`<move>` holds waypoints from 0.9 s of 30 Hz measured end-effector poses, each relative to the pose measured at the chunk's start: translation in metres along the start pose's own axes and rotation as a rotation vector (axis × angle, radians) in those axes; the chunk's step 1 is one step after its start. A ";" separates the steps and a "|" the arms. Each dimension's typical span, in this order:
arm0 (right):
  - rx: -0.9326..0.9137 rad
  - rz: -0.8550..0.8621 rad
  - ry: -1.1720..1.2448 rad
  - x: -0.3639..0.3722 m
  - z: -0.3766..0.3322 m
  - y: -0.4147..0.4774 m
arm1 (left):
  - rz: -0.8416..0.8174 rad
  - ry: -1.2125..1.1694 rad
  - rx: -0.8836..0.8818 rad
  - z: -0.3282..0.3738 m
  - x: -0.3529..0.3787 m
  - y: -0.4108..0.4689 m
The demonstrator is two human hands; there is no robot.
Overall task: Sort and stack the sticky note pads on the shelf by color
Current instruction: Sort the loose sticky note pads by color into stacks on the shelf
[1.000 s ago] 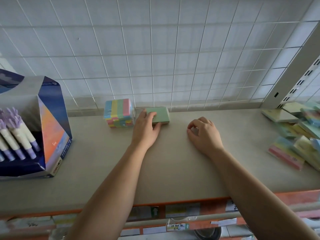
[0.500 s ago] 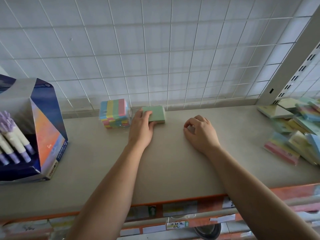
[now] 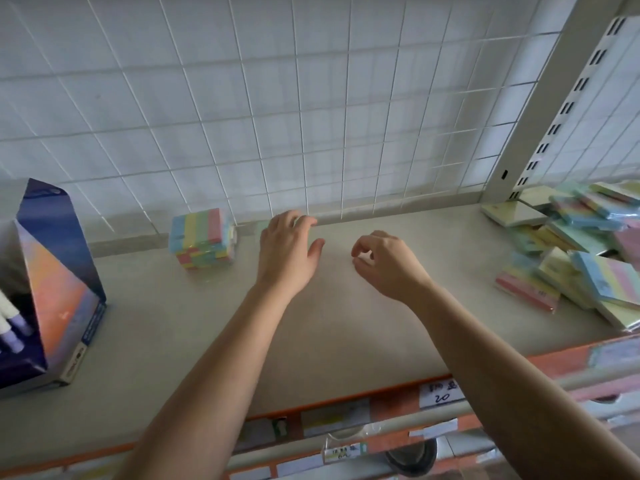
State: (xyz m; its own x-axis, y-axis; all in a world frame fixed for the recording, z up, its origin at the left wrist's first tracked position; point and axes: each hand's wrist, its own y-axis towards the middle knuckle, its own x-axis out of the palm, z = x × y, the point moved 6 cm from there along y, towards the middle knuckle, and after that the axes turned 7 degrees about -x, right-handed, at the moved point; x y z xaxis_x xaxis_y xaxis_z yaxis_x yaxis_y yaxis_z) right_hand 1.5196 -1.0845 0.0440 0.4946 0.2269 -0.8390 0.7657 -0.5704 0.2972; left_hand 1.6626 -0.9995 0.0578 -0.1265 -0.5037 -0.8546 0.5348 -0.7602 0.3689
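A stack of multicoloured striped sticky note pads [image 3: 201, 239] stands at the back of the beige shelf [image 3: 311, 334]. Just to its right lies a green pad [image 3: 264, 226], almost wholly hidden under my left hand [image 3: 285, 247]; only a sliver of green shows at the hand's left edge. That hand lies flat over the pad, fingers straight and thumb spread out to the right. My right hand [image 3: 384, 261] is beside it on the bare shelf, fingers loosely curled and holding nothing. A loose pile of pastel pads [image 3: 581, 258] lies at the right end.
A white wire grid [image 3: 311, 116] closes the back of the shelf. A slotted upright post [image 3: 540, 98] stands at the back right. A blue and orange pen display box [image 3: 52, 289] fills the left end. Price labels run along the orange front edge [image 3: 346, 407].
My left hand has slid forward over the green pad toward the grid and now covers it. My right hand stays in much the same place, fingers still curled.
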 end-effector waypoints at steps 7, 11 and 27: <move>0.058 0.057 -0.060 -0.039 0.036 -0.023 | -0.140 -0.076 0.165 0.071 0.021 -0.004; 0.120 0.102 -0.094 -0.070 0.065 -0.042 | -0.198 -0.097 0.224 0.112 0.040 -0.008; 0.420 0.159 -0.221 -0.184 0.179 -0.134 | -0.491 -0.090 0.379 0.264 0.109 -0.034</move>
State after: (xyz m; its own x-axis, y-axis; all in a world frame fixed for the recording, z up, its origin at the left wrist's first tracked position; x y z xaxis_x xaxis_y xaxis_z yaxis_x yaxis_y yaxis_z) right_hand 1.2525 -1.1909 0.0774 0.4577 -0.0355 -0.8884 0.4335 -0.8635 0.2578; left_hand 1.4102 -1.1366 0.0480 -0.3612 -0.0787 -0.9292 0.0645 -0.9962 0.0593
